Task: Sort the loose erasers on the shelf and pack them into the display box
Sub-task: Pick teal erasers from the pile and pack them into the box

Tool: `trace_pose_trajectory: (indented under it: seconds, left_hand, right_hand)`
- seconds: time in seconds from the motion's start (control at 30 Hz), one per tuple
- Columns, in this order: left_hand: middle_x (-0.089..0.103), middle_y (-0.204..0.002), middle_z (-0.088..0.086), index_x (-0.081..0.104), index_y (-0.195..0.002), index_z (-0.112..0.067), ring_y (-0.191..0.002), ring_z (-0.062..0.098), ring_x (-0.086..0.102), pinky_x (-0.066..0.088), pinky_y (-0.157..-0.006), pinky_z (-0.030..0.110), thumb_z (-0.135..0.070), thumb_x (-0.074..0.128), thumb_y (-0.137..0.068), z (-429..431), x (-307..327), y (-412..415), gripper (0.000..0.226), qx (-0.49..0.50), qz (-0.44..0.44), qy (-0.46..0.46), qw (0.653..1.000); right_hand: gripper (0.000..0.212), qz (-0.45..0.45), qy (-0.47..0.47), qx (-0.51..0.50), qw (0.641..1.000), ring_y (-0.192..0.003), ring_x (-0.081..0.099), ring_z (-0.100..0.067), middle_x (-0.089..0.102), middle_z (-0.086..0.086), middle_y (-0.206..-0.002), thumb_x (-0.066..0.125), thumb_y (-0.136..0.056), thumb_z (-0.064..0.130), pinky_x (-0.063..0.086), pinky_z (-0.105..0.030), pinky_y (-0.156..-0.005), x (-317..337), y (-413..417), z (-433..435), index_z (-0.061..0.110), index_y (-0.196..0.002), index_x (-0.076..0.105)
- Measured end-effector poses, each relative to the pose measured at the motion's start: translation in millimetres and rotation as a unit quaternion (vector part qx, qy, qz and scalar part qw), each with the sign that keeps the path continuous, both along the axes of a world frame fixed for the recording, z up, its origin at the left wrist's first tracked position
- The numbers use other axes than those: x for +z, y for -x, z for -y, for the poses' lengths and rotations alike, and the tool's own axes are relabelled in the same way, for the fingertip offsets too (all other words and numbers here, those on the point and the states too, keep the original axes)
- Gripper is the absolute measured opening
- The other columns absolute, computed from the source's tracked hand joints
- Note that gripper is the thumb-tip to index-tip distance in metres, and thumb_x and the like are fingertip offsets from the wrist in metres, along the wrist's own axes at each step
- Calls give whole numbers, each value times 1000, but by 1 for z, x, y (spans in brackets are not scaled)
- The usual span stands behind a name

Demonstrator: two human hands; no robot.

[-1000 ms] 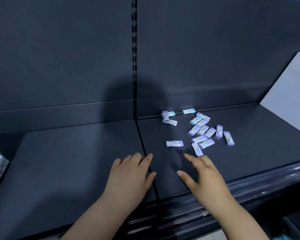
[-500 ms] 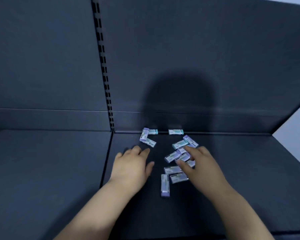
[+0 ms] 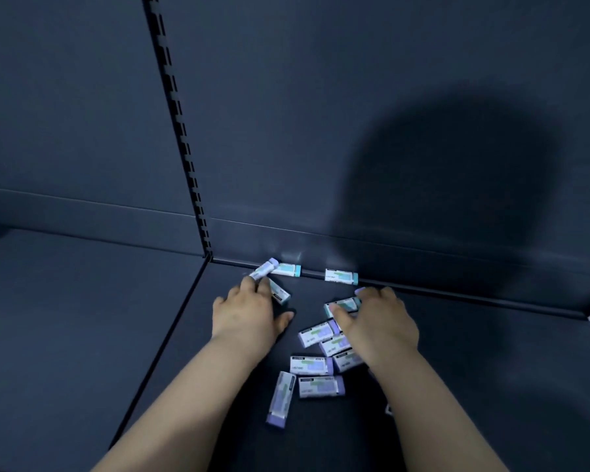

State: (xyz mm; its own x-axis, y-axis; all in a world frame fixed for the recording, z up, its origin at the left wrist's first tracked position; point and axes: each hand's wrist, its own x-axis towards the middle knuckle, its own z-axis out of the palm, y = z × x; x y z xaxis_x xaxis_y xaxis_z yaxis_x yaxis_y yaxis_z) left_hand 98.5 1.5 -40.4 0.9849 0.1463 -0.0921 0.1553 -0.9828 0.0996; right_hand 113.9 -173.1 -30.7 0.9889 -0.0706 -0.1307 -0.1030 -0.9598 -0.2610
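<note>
Your left hand (image 3: 244, 316) and right hand (image 3: 380, 327) are bare. Your left forearm (image 3: 184, 403) and right forearm (image 3: 433, 410) are bare too, uncovered from the wrists right down to the bottom edge of the view. Each arm is slim at the wrist and broadens steadily toward the elbow. Your fingers (image 3: 247, 288) are short with rounded tips; the nails are too blurred to make out.

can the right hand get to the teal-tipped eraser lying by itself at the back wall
Probably yes. That eraser lies flat on the shelf just beyond the right hand, apart from the others, with nothing between them. The hand rests on the pile just in front of it.
</note>
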Motion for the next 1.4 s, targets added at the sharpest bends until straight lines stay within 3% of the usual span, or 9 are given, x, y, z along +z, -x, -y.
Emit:
trace_pose_trajectory:
  seconds: [0.13, 0.23, 0.33, 0.5, 0.63, 0.77, 1.0, 1.17, 1.4]
  left_hand:
    - [35, -138, 3, 29, -140, -16, -126, 23, 41, 37, -96, 37, -66, 48, -83, -2, 0, -11, 79, 35, -16, 39, 998]
    - [37, -136, 4, 34, -137, -17, -124, 24, 42, 38, -95, 36, -62, 54, -81, -6, 2, -18, 75, 53, -24, 90, 994]
    - [38, -133, -1, 40, -134, -27, -122, 21, 44, 40, -99, 37, -55, 68, -74, -14, 2, -19, 72, 34, -25, 177, 983]
    - [37, -133, -8, 40, -133, -38, -126, 16, 40, 37, -103, 38, -55, 74, -66, -22, 3, -13, 77, -10, -81, 194, 978]
    - [41, -125, -8, 40, -132, -38, -124, 14, 40, 34, -101, 33, -57, 71, -69, -21, 9, -2, 73, -45, -25, 148, 988]
    - [40, -112, -14, 39, -133, -44, -117, 10, 40, 32, -98, 29, -56, 72, -68, -29, 26, 20, 74, -102, 62, 139, 983]
    - [41, -90, -15, 54, -122, -42, -89, 13, 50, 33, -78, 30, -51, 84, -51, -58, 36, 53, 77, -167, 198, 136, 956]
    - [43, -90, -16, 39, -122, -48, -87, 7, 46, 35, -79, 29, -52, 84, -51, -93, 42, 70, 84, -187, 221, 160, 944]
    - [41, -95, -23, 50, -122, -45, -98, 2, 45, 35, -91, 28, -55, 79, -56, -176, 60, 90, 73, -224, 179, 183, 940]
  right_hand:
    - [76, -11, 39, 1, 999, -123, 41, -24, 41, -5, -133, 45, -80, 71, 42, -36, -89, 0, -6, -2, 15, -131, 42]
    - [72, -23, 4, 14, 1000, -124, 39, -24, 41, -4, -131, 54, -79, 64, 40, -36, -92, -2, -10, -4, 17, -132, 41]
    - [67, -33, -69, 52, 996, -125, 34, -21, 39, -1, -129, 62, -78, 53, 36, -34, -101, -2, -11, -2, 28, -136, 40]
    - [69, -22, -41, 47, 998, -125, 33, -23, 40, -2, -129, 65, -73, 57, 34, -33, -102, -5, -15, -8, 23, -131, 46]
    - [60, 57, -108, 98, 988, -119, 37, -17, 45, 3, -120, 71, -71, 50, 33, -26, -99, -3, -3, -20, 25, -123, 53]
    - [64, 141, -124, 202, 961, -113, 38, -13, 44, 7, -113, 74, -72, 43, 32, -25, -99, 8, 18, -19, 27, -129, 51]
    - [64, 211, -163, 260, 928, -91, 39, -5, 44, 11, -95, 65, -63, 55, 32, -16, -82, 21, 49, -31, 32, -121, 57]
    - [67, 201, -219, 239, 924, -94, 43, -4, 42, 16, -97, 60, -60, 62, 34, -12, -82, 25, 69, -63, 39, -122, 54]
    - [66, 201, -271, 203, 919, -99, 44, 1, 37, 26, -98, 63, -61, 60, 30, -3, -86, 26, 101, -145, 49, -125, 48]
